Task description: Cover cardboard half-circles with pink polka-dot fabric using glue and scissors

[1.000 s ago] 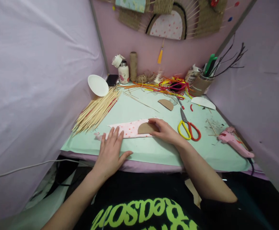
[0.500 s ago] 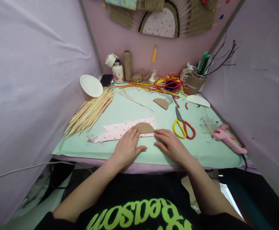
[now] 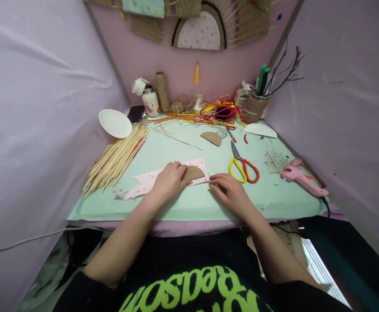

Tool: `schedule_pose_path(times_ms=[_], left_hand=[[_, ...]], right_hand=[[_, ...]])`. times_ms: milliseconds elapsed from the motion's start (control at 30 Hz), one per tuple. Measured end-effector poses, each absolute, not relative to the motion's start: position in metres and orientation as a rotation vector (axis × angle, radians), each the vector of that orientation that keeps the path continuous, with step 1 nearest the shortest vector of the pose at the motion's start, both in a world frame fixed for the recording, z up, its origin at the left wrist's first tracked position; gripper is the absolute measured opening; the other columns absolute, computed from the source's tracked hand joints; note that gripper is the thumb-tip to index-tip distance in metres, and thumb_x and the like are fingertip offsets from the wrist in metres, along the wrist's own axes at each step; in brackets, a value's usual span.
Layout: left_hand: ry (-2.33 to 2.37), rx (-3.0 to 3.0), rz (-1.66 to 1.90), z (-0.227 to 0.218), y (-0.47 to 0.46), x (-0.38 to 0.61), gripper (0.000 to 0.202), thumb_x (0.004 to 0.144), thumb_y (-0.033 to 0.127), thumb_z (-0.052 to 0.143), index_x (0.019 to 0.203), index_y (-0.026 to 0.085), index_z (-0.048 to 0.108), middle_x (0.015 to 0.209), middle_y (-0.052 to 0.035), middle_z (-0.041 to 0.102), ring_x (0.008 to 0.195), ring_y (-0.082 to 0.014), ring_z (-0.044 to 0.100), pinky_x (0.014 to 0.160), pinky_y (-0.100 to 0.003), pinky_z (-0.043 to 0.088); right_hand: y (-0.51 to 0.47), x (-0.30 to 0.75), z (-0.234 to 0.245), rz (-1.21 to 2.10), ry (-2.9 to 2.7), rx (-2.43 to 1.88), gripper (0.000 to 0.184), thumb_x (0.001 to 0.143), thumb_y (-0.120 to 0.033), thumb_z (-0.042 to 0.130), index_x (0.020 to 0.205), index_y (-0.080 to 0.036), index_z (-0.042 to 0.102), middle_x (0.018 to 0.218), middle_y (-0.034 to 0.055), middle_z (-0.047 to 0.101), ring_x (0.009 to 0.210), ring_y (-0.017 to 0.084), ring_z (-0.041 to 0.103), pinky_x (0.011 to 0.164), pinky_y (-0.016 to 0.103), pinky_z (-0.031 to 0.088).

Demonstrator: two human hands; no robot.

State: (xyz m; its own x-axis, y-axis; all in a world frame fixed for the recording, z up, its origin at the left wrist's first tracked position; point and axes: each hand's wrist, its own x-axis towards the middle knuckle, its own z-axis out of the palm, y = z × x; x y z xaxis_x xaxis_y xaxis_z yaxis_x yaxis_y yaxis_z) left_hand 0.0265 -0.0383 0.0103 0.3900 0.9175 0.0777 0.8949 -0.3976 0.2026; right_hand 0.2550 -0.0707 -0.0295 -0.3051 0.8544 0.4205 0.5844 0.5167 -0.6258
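A strip of white fabric with red dots lies flat near the front of the table, its left end ragged. On its right part rests a brown cardboard half-circle, curved side away from me. My left hand covers the left end of that half-circle, fingers bent over the far side and thumb at the straight near edge, closed on it. Just off the fabric's right corner, my right hand rests on the table, fingers loosely bent and the thumb apart, with nothing visible in it. Scissors with yellow and red handles lie beyond it.
Bamboo sticks and a white bowl are at the left. Another cardboard half-circle lies farther back. A pink glue gun sits at the right edge. Colored cords, a bottle and a pen holder line the back.
My left hand has gone from lying flat to bent, its thumb now at the cardboard's near edge. The right hand stays by the fabric's right corner. The whole view has shifted slightly.
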Motion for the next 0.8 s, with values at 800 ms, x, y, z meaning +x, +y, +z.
schedule_pose_path(times_ms=[800], left_hand=[[1.754,2.507,0.403,-0.014,-0.049,0.035,0.042,0.088,0.041,0.059,0.12,0.016,0.058,0.117,-0.0132,0.062,0.111,-0.0293,0.054,0.095,-0.043,0.044]], right_hand=[[0.047,0.214,-0.003,1.37,-1.442,-1.525,0.013,0.078,-0.013,0.061,0.075,-0.02,0.05,0.052,-0.003,0.056,0.049,0.012,0.057,0.053,0.025,0.052]])
